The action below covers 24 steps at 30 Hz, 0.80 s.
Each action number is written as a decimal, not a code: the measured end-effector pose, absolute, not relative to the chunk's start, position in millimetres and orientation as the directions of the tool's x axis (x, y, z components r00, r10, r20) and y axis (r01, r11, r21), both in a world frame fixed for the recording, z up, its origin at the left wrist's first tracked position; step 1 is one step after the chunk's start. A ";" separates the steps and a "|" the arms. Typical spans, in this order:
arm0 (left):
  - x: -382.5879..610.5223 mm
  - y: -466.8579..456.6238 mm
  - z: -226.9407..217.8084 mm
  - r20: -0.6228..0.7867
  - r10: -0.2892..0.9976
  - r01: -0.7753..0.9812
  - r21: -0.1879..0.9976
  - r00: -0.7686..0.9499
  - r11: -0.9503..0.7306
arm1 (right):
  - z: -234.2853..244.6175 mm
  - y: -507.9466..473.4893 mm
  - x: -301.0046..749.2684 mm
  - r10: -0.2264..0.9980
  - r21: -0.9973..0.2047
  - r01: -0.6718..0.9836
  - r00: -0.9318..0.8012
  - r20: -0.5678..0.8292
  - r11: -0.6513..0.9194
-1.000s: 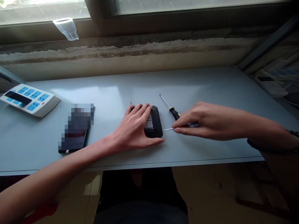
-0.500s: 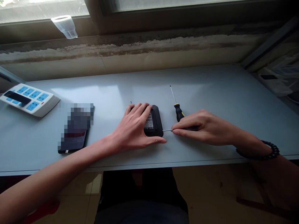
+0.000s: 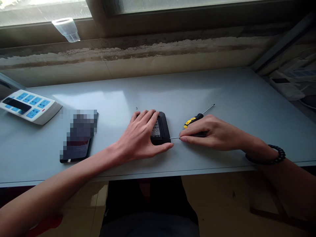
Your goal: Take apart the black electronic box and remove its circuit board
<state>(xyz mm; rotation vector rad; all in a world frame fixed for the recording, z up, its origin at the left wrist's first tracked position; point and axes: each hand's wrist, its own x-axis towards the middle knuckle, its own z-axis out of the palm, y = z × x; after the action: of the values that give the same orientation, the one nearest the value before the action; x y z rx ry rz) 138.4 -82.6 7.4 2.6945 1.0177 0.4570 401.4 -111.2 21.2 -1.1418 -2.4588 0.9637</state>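
Observation:
A small black device [image 3: 162, 131] with a label on its top lies on the pale table [image 3: 222, 89]. My left hand [image 3: 139, 138] rests over it, fingers across the top and thumb along its front edge, holding it down. My right hand [image 3: 209, 133] is closed in a pinch on a thin metal screwdriver [image 3: 174, 138]. The tip of that tool touches the device's right side. A second screwdriver with a black and yellow handle [image 3: 194, 120] lies just behind my right hand, its shaft pointing to the far right.
A tiny screw [image 3: 136, 108] lies just beyond my left fingertips. A dark phone [image 3: 76, 148] lies to the left, a white power strip with blue sockets [image 3: 29, 106] at the far left. A clear plastic cup [image 3: 66, 29] sits on the window ledge. Clutter fills the right edge.
The black and yellow screwdriver has swung round on the table from pointing far-left to pointing far-right. My right hand has edged left. My left hand stays on the device.

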 end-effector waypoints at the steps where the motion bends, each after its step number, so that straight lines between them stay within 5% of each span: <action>1: 138.2 -82.6 7.3 0.211 0.671 0.601 0.312 0.711 -0.735 | 20.7 -111.0 401.4 0.754 -0.666 0.578 -0.656 -0.037 0.471; 12: 138.4 -83.8 8.3 0.232 0.659 0.590 0.305 0.715 -0.748 | 28.4 -115.9 402.4 0.753 -0.580 0.596 -0.657 0.047 0.556; 24: 134.2 -86.5 9.4 0.215 0.670 0.596 0.321 0.711 -0.736 | 36.4 -108.8 401.2 0.723 -0.523 0.638 -0.689 -0.060 0.564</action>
<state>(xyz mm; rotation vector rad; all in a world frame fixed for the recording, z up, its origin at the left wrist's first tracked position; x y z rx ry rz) 134.2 -86.5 9.4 2.6900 1.0106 0.4693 401.2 -108.8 36.4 -1.1551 -2.6335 0.7828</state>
